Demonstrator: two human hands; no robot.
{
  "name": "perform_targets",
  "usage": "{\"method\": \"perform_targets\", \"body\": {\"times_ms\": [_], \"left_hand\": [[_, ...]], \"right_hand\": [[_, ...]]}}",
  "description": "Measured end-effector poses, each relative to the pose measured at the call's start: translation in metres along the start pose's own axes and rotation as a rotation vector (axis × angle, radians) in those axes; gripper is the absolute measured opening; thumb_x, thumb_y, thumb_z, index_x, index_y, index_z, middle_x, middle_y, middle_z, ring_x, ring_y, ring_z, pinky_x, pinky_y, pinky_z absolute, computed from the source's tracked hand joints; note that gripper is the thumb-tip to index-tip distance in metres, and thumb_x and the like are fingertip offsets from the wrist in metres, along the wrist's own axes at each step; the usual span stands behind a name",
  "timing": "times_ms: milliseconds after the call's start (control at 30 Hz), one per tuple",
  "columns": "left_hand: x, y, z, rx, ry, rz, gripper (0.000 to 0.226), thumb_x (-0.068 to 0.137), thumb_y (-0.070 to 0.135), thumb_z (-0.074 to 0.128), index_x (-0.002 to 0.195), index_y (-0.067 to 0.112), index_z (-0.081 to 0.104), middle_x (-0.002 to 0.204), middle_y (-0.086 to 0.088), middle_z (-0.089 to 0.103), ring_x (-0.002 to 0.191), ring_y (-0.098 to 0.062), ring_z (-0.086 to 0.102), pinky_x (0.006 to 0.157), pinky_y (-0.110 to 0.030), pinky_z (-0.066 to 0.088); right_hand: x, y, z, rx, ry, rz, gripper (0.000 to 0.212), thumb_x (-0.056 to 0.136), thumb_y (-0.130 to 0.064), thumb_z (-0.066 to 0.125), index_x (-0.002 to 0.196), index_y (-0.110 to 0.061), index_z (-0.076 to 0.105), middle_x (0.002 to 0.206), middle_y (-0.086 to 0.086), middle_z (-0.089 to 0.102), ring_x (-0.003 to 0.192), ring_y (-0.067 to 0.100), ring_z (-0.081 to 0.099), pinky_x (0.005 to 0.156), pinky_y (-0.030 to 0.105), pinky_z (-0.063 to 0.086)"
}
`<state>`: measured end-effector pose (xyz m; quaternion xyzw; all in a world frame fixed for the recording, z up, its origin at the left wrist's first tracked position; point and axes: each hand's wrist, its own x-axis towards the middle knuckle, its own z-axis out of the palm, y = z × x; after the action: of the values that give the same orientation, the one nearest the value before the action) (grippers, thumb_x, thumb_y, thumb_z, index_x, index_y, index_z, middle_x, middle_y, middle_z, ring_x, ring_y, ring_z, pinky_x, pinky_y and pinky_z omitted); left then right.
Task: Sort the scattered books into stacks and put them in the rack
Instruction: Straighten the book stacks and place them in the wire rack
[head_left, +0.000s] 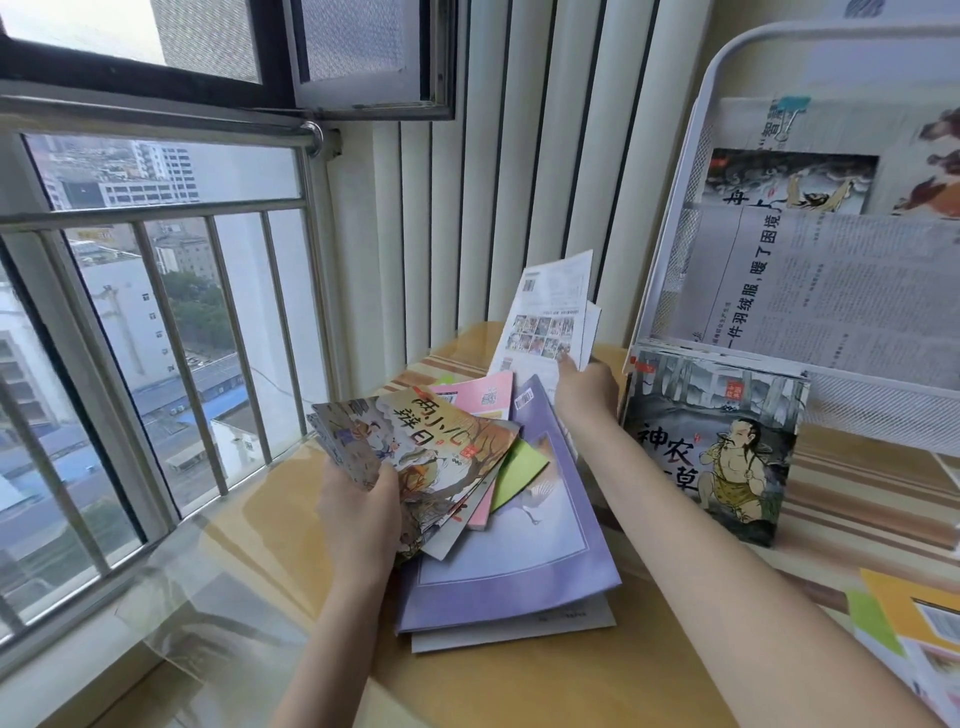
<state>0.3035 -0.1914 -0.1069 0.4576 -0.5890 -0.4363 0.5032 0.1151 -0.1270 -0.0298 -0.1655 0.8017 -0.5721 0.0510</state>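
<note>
Left hand: I had it curled round a fanned bunch of thin books, thumb on top, near the table's window edge.
Right hand: I reached farther back, pinching white booklets upright.

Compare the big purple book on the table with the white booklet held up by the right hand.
The large purple-covered book lies flat on the table, partly covered by other books; the thin white printed booklet is lifted upright, pinched by the right hand. The purple book looks wider. Both are thin softcovers.
</note>
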Motion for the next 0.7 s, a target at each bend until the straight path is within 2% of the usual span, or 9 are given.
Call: {"method": "perform_targets", "body": {"times_ms": [133, 300, 433, 500, 533, 567, 600, 633, 700], "left_hand": [[0.000, 0.000, -0.001, -0.005, -0.011, -0.006, 0.045, 0.087, 0.010, 0.061, 0.127, 0.004, 0.043, 0.120, -0.015, 0.059, 0.112, -0.032, 0.055, 0.093, -0.036, 0.041], [-0.003, 0.003, -0.002, -0.021, -0.016, -0.023, 0.058, 0.087, 0.011, 0.063, 0.134, 0.001, 0.030, 0.125, -0.020, 0.056, 0.114, -0.034, 0.054, 0.095, -0.035, 0.040], [-0.004, 0.000, -0.003, -0.028, -0.075, 0.025, 0.078, 0.086, 0.017, 0.066, 0.145, 0.009, 0.016, 0.128, -0.016, 0.056, 0.115, -0.032, 0.055, 0.102, -0.046, 0.043], [-0.002, -0.002, -0.002, -0.089, -0.100, 0.007, 0.071, 0.089, 0.024, 0.062, 0.145, 0.011, 0.020, 0.127, -0.015, 0.057, 0.113, -0.030, 0.057, 0.100, -0.048, 0.044], [-0.003, -0.001, -0.002, -0.132, -0.095, -0.006, 0.060, 0.093, 0.029, 0.056, 0.142, 0.010, 0.028, 0.124, -0.013, 0.059, 0.110, -0.029, 0.057, 0.099, -0.047, 0.045], [-0.003, -0.002, -0.002, -0.179, -0.079, -0.026, 0.046, 0.096, 0.033, 0.047, 0.135, 0.009, 0.039, 0.119, -0.011, 0.061, 0.104, -0.025, 0.059, 0.096, -0.044, 0.045], [-0.006, -0.002, -0.003, -0.259, -0.054, -0.040, 0.033, 0.099, 0.030, 0.040, 0.122, 0.009, 0.051, 0.108, -0.006, 0.063, 0.093, -0.019, 0.060, 0.089, -0.041, 0.047], [-0.008, 0.000, -0.003, -0.347, -0.037, -0.068, 0.022, 0.101, 0.021, 0.037, 0.104, 0.011, 0.056, 0.094, -0.001, 0.063, 0.080, -0.011, 0.060, 0.080, -0.038, 0.049], [-0.009, 0.007, -0.005, -0.506, -0.049, -0.125, 0.030, 0.101, 0.010, 0.032, 0.082, 0.017, 0.054, 0.069, 0.004, 0.064, 0.057, -0.001, 0.059, 0.061, -0.026, 0.049]], "right_hand": [[-0.008, -0.010, -0.013, -0.068, 0.068, -0.248, 0.030, 0.099, -0.030, 0.043, 0.076, -0.013, 0.050, 0.073, 0.000, 0.053, 0.074, 0.025, 0.049, 0.056, 0.026, 0.032], [-0.014, -0.018, -0.020, -0.072, 0.246, -0.629, 0.023, 0.098, -0.022, 0.045, 0.101, -0.009, 0.063, 0.062, -0.001, 0.050, 0.051, 0.015, 0.043, 0.045, 0.026, 0.027], [-0.031, -0.012, -0.015, -0.167, 0.085, -0.958, 0.028, 0.094, -0.005, 0.050, 0.119, -0.010, 0.061, 0.061, 0.000, 0.054, 0.045, -0.006, 0.037, 0.039, 0.007, 0.030], [-0.051, -0.005, -0.015, -0.314, -0.156, -1.029, 0.044, 0.092, 0.003, 0.047, 0.131, -0.017, 0.054, 0.076, 0.005, 0.063, 0.055, -0.001, 0.052, 0.052, 0.013, 0.049], [-0.061, 0.002, -0.012, -0.397, -0.316, -1.001, 0.053, 0.091, 0.007, 0.044, 0.135, -0.021, 0.050, 0.096, 0.004, 0.067, 0.075, 0.006, 0.062, 0.072, 0.031, 0.057], [-0.073, 0.009, -0.012, -0.473, -0.459, -0.946, 0.060, 0.089, 0.010, 0.043, 0.137, -0.026, 0.046, 0.118, -0.003, 0.059, 0.106, 0.011, 0.057, 0.101, 0.043, 0.044], [-0.082, 0.023, -0.008, -0.526, -0.559, -0.882, 0.065, 0.087, 0.010, 0.044, 0.138, -0.030, 0.045, 0.131, -0.011, 0.047, 0.124, 0.009, 0.040, 0.114, 0.041, 0.024], [-0.089, 0.039, -0.002, -0.507, -0.600, -0.846, 0.065, 0.086, 0.008, 0.047, 0.136, -0.034, 0.047, 0.135, -0.016, 0.043, 0.128, 0.007, 0.032, 0.116, 0.038, 0.013], [-0.095, 0.062, 0.008, -0.295, -0.606, -0.719, 0.058, 0.086, 0.000, 0.054, 0.127, -0.041, 0.052, 0.128, -0.023, 0.051, 0.123, 0.000, 0.041, 0.117, 0.038, 0.016]]}}
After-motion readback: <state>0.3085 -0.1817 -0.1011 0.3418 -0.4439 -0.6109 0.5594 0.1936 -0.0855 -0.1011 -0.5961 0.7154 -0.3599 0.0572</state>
